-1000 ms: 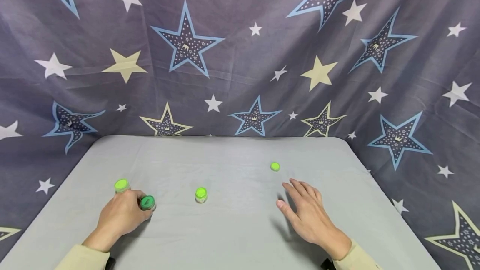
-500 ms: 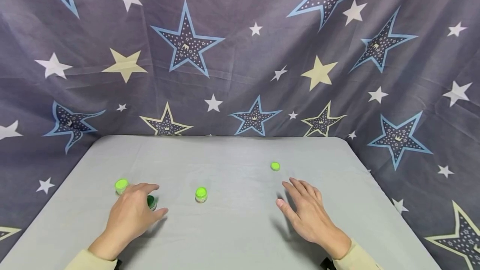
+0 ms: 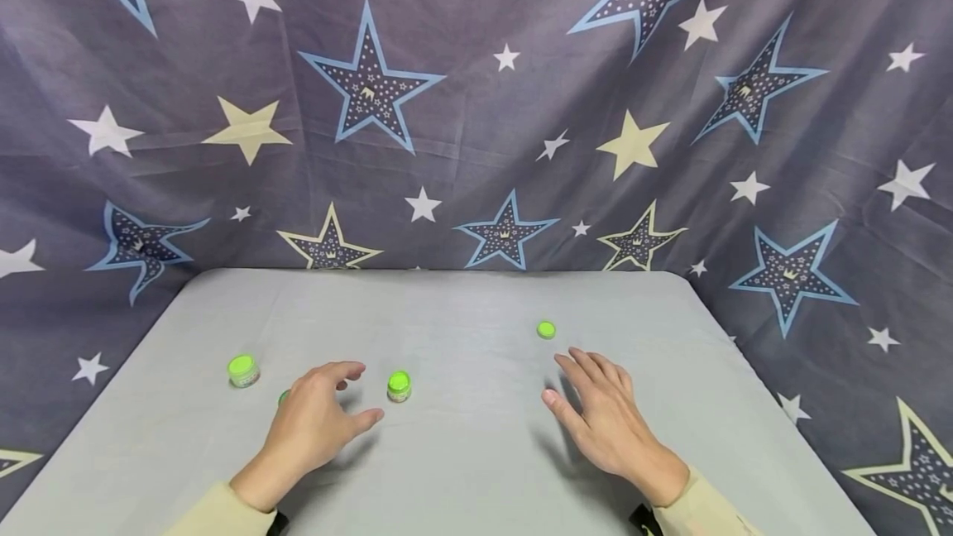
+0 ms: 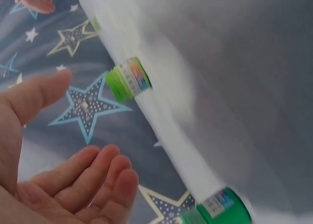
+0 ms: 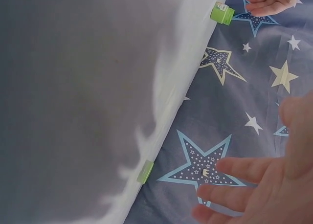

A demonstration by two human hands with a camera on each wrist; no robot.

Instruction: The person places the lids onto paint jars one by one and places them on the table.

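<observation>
My left hand [image 3: 314, 416] hovers over the table just left of a small lime-green paint jar [image 3: 399, 387], thumb and fingers spread apart with nothing between them. In the left wrist view that jar [image 4: 128, 79] shows a white and rainbow label, beyond the fingertips. A dark green jar [image 4: 222, 208] stands behind the hand, mostly hidden in the head view. Farther left is another lime-green jar [image 3: 243, 371]. My right hand [image 3: 603, 416] is held over the right side of the table, fingers extended and holding nothing. Beyond its fingertips lies a flat lime-green lid [image 3: 547, 329].
A pale grey cloth covers the table [image 3: 462, 470]. Close behind its far edge hangs a dark curtain [image 3: 462, 131] with a star pattern, which also runs along both sides.
My left hand has let go of the dark green jar, opened, and moved right toward the middle lime-green jar. The right hand has shifted only slightly left.
</observation>
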